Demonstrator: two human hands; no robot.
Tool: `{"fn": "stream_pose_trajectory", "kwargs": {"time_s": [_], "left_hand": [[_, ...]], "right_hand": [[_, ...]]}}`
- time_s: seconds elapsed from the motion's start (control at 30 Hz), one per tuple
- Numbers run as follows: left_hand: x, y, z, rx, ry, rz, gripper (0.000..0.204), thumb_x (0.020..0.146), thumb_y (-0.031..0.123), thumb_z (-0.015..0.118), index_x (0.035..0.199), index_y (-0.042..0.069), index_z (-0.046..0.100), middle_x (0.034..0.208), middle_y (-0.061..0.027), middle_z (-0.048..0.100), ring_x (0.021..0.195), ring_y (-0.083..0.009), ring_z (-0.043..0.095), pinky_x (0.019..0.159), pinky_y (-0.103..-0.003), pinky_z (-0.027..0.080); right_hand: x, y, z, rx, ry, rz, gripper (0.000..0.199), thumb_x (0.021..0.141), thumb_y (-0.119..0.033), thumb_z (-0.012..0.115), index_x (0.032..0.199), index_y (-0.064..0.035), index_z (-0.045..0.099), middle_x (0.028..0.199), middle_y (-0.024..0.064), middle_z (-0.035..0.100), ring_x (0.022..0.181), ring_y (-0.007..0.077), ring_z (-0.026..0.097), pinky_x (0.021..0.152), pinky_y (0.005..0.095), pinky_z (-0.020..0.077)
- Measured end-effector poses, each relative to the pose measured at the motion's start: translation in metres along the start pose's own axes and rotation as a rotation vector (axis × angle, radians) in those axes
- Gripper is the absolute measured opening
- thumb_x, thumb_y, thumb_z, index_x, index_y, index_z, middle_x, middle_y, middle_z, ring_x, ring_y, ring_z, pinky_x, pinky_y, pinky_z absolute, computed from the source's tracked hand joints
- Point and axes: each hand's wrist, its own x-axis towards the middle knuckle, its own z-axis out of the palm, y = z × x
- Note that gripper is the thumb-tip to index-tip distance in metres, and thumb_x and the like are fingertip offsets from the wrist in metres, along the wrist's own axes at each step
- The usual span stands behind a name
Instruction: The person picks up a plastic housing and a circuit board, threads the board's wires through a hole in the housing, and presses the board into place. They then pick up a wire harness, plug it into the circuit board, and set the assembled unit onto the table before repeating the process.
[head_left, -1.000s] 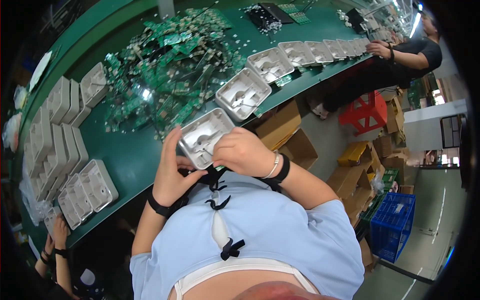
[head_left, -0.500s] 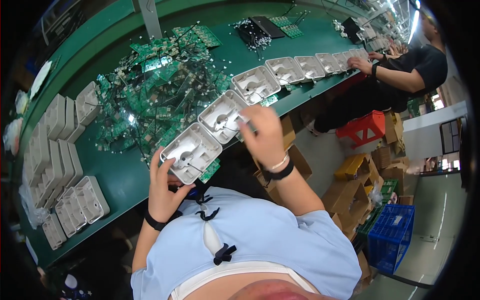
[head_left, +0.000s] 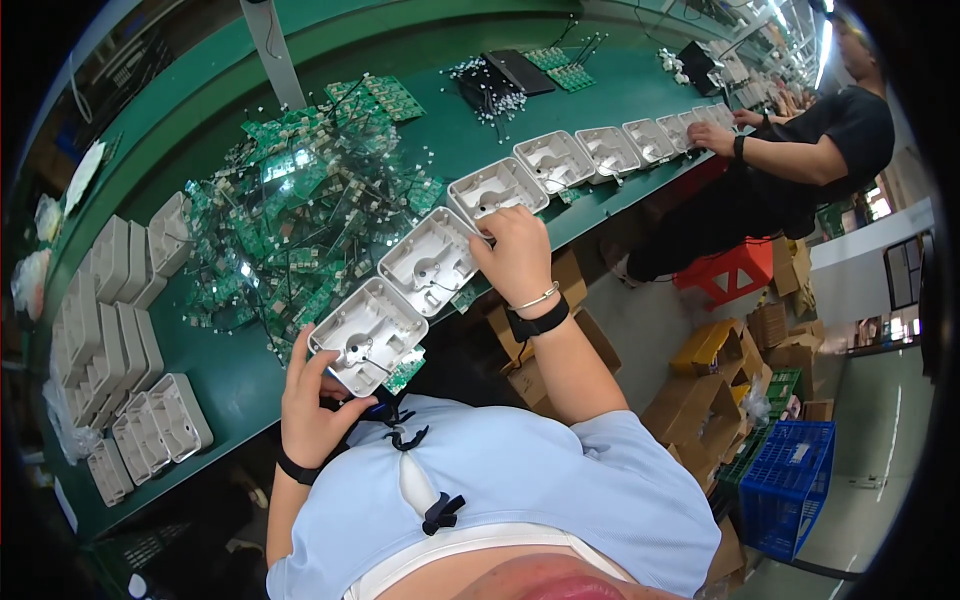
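A row of white plastic housings runs along the bench edge. My left hand [head_left: 312, 405] holds the nearest housing [head_left: 385, 318] by its near left end, thumb below and fingers along the side. Inside that housing are a round hole and a thin dark wire. A small green circuit board [head_left: 404, 372] sticks out beside its near edge. The second housing [head_left: 415, 262] touches the first end to end. My right hand [head_left: 516, 258] has its fingers bent over the second housing's far right corner, close to the third housing [head_left: 500, 190]. Its fingertips are partly hidden.
A tangled heap of green circuit boards with wires [head_left: 290, 220] lies behind the row. Stacked white housings [head_left: 120, 340] stand at the left. A co-worker [head_left: 820, 130] reaches to the row's far end. Cardboard boxes [head_left: 700, 410] and a blue crate [head_left: 790, 480] stand on the floor.
My right hand, blurred and lifted beside the second housing before, has come onto that housing's corner with its fingers. My left hand keeps its hold on the nearest housing. The view has shifted slightly.
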Motion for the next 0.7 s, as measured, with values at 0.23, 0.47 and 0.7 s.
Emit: {"fn": "stream_pose_trajectory", "kwargs": {"time_s": [0.23, 0.47, 0.7], "left_hand": [[0.021, 0.018, 0.015, -0.019, -0.034, 0.027, 0.075, 0.067, 0.01, 0.098, 0.13, 0.003, 0.057, 0.164, -0.0216, 0.037, 0.075, -0.0159, 0.072, 0.068, -0.028, 0.061], [0.05, 0.036, 0.041, 0.107, -0.053, 0.024, 0.071, 0.07, 0.022, 0.098, 0.126, 0.005, 0.06, 0.161, -0.0208, 0.042, 0.073, -0.016, 0.072, 0.064, -0.029, 0.06], [0.073, 0.047, 0.065, 0.286, -0.08, 0.104, 0.073, 0.074, 0.032, 0.094, 0.131, 0.006, 0.057, 0.16, -0.0247, 0.042, 0.073, -0.0232, 0.073, 0.063, -0.034, 0.06]], "right_hand": [[-0.002, 0.022, -0.01, -0.011, 0.098, 0.018, 0.009, 0.074, -0.013, 0.076, 0.077, -0.005, 0.072, 0.078, 0.0082, 0.068, 0.083, 0.0328, 0.064, 0.074, 0.0457, 0.0504], [0.005, 0.058, -0.019, -0.048, 0.153, 0.05, 0.009, 0.074, -0.013, 0.076, 0.077, -0.005, 0.072, 0.077, 0.0093, 0.068, 0.082, 0.0334, 0.064, 0.073, 0.0463, 0.0508], [0.017, 0.09, -0.025, -0.077, 0.179, 0.07, 0.009, 0.074, -0.013, 0.076, 0.076, -0.0055, 0.072, 0.077, 0.0097, 0.068, 0.082, 0.0336, 0.065, 0.072, 0.0462, 0.0511]]}}
